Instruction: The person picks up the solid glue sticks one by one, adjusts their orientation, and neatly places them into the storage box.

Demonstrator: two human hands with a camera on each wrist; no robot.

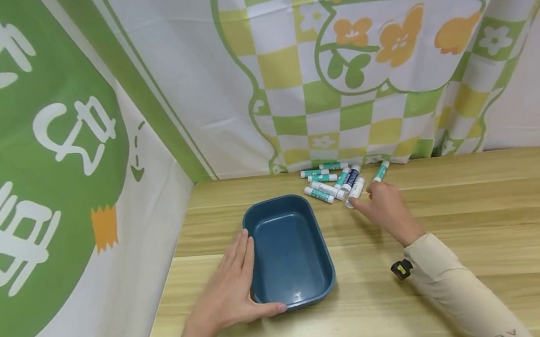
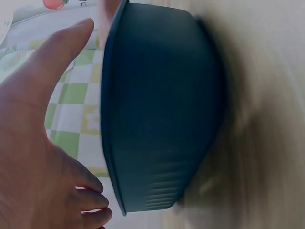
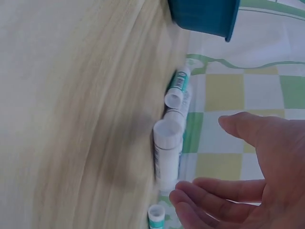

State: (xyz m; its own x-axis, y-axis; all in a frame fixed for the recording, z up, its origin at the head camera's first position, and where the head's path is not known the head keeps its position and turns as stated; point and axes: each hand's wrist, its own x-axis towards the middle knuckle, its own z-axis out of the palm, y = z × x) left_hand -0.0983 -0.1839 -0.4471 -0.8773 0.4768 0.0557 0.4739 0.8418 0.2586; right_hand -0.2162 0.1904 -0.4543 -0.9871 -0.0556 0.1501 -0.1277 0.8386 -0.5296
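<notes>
A dark blue rectangular tray [image 1: 289, 257] stands on the table in the head view, with no items inside. My left hand [image 1: 230, 290] lies along its left side, fingers straight by the rim and thumb at the near corner. Small capped tubes, like glue sticks, lie in a loose pile near the back; they are green and white, one has a dark blue label [image 1: 350, 179]. Over the pile's right edge hovers my right hand [image 1: 391, 212], closest to a white tube [image 3: 167, 162]. Thumb and fingers are spread apart there, nothing between them. One green tube [image 1: 381, 171] lies apart, just beyond this hand.
The wooden table [image 1: 487, 219] meets a patterned curtain [image 1: 345, 118] at the back, right behind the tubes. A white wall cloth with a green print [image 1: 30, 137] stands along the left. Black wrist straps show on both sleeves.
</notes>
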